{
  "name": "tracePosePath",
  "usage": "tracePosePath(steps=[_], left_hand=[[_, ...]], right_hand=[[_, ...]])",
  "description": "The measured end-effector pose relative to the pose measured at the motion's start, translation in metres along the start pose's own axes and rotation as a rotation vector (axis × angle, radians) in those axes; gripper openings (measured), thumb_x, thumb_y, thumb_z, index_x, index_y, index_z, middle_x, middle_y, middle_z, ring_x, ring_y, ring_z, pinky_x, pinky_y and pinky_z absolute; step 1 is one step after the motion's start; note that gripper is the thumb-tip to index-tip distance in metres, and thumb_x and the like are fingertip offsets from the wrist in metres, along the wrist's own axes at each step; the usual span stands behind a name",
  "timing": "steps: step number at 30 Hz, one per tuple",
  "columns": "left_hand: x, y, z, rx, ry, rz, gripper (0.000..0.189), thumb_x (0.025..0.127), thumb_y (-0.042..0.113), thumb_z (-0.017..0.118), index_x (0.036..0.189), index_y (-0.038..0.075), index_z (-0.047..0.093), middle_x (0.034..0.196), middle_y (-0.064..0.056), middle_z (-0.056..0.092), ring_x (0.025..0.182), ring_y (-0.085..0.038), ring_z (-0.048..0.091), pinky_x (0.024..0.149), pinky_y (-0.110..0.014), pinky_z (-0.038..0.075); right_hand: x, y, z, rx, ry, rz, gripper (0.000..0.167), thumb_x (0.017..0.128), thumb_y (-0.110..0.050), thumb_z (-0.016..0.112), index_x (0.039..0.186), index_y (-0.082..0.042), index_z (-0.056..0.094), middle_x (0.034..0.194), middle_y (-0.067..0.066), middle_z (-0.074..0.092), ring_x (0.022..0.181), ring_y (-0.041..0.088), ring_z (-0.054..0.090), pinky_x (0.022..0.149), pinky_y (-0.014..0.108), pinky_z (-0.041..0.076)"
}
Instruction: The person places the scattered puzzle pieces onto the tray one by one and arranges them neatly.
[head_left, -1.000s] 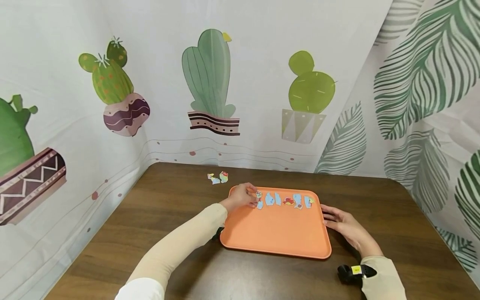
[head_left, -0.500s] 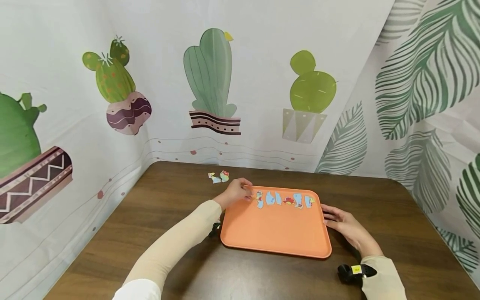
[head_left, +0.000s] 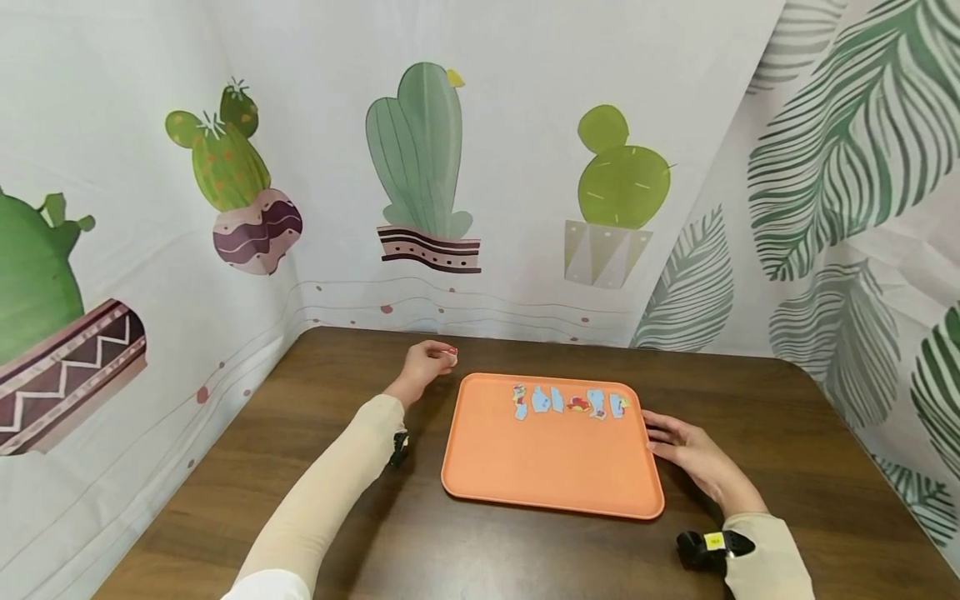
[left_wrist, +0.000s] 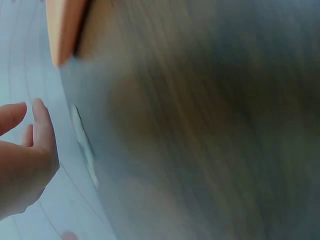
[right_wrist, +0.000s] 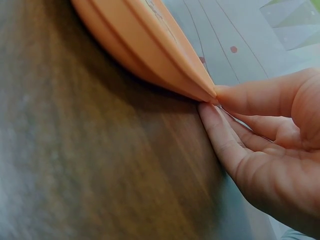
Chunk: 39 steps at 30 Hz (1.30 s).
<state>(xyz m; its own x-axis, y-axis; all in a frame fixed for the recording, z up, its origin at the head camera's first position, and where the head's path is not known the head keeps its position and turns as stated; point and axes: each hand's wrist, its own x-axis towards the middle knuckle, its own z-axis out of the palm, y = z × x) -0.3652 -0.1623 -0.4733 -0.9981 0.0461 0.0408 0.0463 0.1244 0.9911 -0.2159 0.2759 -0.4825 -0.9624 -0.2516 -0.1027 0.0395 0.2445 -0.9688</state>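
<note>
My left hand (head_left: pixel 429 367) reaches past the far left of the orange tray (head_left: pixel 551 467). Its fingertips overlap a small red-and-white paper piece (head_left: pixel 453 357) in the head view. In the left wrist view the thumb and forefinger (left_wrist: pixel 44 122) stand apart, beside a thin pale paper edge (left_wrist: pixel 84 145) lying on the table. The other loose scraps are hidden behind this hand. My right hand (head_left: pixel 690 454) rests at the tray's right side; seen from the right wrist, thumb and fingers touch the tray rim (right_wrist: pixel 165 75) with fairly straight fingers.
Several torn-edged, printed paper pieces (head_left: pixel 557 400) lie in a row along the tray's far side. The brown wooden table (head_left: pixel 360 525) ends at a wall cloth (head_left: pixel 517 167) printed with cacti and leaves. Each wrist wears a black camera mount (head_left: pixel 705 548).
My left hand has left the pieces on the tray, moving left and away from me to the loose scraps on the table. The right hand stays at the tray's side.
</note>
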Motion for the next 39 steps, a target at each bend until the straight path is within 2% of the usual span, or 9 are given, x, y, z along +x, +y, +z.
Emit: tracePosePath(steps=[5, 9, 14, 17, 21, 25, 28, 36, 39], left_hand=[[0.029, -0.036, -0.028, 0.024, 0.150, 0.019, 0.028, 0.082, -0.004, 0.071, 0.108, -0.007, 0.063, 0.087, -0.017, 0.062, 0.071, -0.023, 0.065, 0.068, -0.033, 0.059], [0.004, 0.000, -0.026, 0.167, 0.234, -0.100, 0.041, 0.087, -0.002, 0.066, 0.124, -0.013, 0.053, 0.100, -0.022, 0.060, 0.081, -0.024, 0.064, 0.071, -0.028, 0.056], [0.002, -0.002, -0.030, 0.260, 0.199, -0.149, 0.056, 0.088, 0.005, 0.067, 0.137, -0.009, 0.044, 0.114, -0.024, 0.061, 0.099, -0.029, 0.061, 0.081, -0.032, 0.053], [0.053, -0.071, -0.049, 0.350, 0.182, -0.092, 0.071, 0.082, 0.016, 0.077, 0.138, -0.008, 0.042, 0.106, -0.021, 0.065, 0.095, -0.028, 0.063, 0.081, -0.035, 0.054], [0.160, -0.204, -0.084, 0.536, 0.176, -0.041, 0.093, 0.067, 0.039, 0.088, 0.139, -0.002, 0.046, 0.104, -0.015, 0.066, 0.092, -0.026, 0.063, 0.077, -0.038, 0.055], [0.214, -0.267, -0.101, 0.623, 0.156, -0.021, 0.107, 0.052, 0.059, 0.089, 0.138, 0.006, 0.051, 0.111, -0.014, 0.063, 0.096, -0.029, 0.059, 0.078, -0.044, 0.053], [0.191, -0.235, -0.092, 0.628, 0.151, -0.031, 0.104, 0.051, 0.056, 0.091, 0.133, 0.004, 0.054, 0.113, -0.015, 0.062, 0.098, -0.031, 0.057, 0.078, -0.043, 0.053], [0.029, -0.022, -0.033, 0.536, 0.131, -0.164, 0.067, 0.075, 0.007, 0.082, 0.129, -0.004, 0.044, 0.119, -0.027, 0.054, 0.108, -0.038, 0.052, 0.091, -0.047, 0.048], [0.009, -0.001, -0.027, 0.513, 0.137, -0.135, 0.066, 0.077, 0.001, 0.078, 0.129, -0.001, 0.038, 0.109, -0.026, 0.057, 0.100, -0.037, 0.055, 0.085, -0.044, 0.049]], right_hand=[[0.001, 0.000, 0.000, -0.001, -0.003, 0.000, 0.065, 0.094, -0.007, 0.061, 0.146, 0.010, 0.027, 0.141, 0.035, 0.037, 0.113, 0.013, 0.057, 0.087, 0.017, 0.050], [0.002, 0.000, -0.001, 0.005, -0.002, 0.000, 0.065, 0.094, -0.007, 0.061, 0.146, 0.010, 0.027, 0.141, 0.035, 0.037, 0.109, 0.007, 0.057, 0.087, 0.017, 0.050], [0.001, 0.000, 0.000, -0.011, -0.002, 0.005, 0.064, 0.094, -0.008, 0.060, 0.146, 0.009, 0.027, 0.141, 0.035, 0.037, 0.117, 0.022, 0.056, 0.087, 0.018, 0.050], [0.001, 0.001, 0.001, -0.019, -0.005, 0.009, 0.064, 0.095, -0.009, 0.060, 0.147, 0.009, 0.027, 0.141, 0.035, 0.036, 0.123, 0.035, 0.050, 0.088, 0.019, 0.050], [0.000, 0.001, 0.001, -0.019, -0.003, 0.011, 0.064, 0.095, -0.009, 0.060, 0.147, 0.009, 0.027, 0.142, 0.034, 0.035, 0.127, 0.043, 0.044, 0.088, 0.019, 0.050], [0.000, 0.001, 0.000, -0.021, -0.003, 0.006, 0.064, 0.095, -0.008, 0.060, 0.147, 0.009, 0.027, 0.143, 0.034, 0.035, 0.128, 0.044, 0.041, 0.087, 0.018, 0.050], [0.000, 0.001, 0.000, -0.023, -0.005, 0.004, 0.064, 0.095, -0.008, 0.060, 0.147, 0.009, 0.026, 0.142, 0.034, 0.036, 0.127, 0.044, 0.042, 0.087, 0.018, 0.050], [0.000, 0.001, 0.001, -0.024, -0.002, 0.012, 0.064, 0.095, -0.008, 0.060, 0.147, 0.009, 0.026, 0.141, 0.035, 0.037, 0.124, 0.039, 0.048, 0.087, 0.018, 0.050], [0.000, 0.000, 0.001, -0.019, 0.001, 0.012, 0.064, 0.094, -0.008, 0.060, 0.147, 0.009, 0.026, 0.142, 0.035, 0.036, 0.125, 0.041, 0.046, 0.087, 0.018, 0.050]])
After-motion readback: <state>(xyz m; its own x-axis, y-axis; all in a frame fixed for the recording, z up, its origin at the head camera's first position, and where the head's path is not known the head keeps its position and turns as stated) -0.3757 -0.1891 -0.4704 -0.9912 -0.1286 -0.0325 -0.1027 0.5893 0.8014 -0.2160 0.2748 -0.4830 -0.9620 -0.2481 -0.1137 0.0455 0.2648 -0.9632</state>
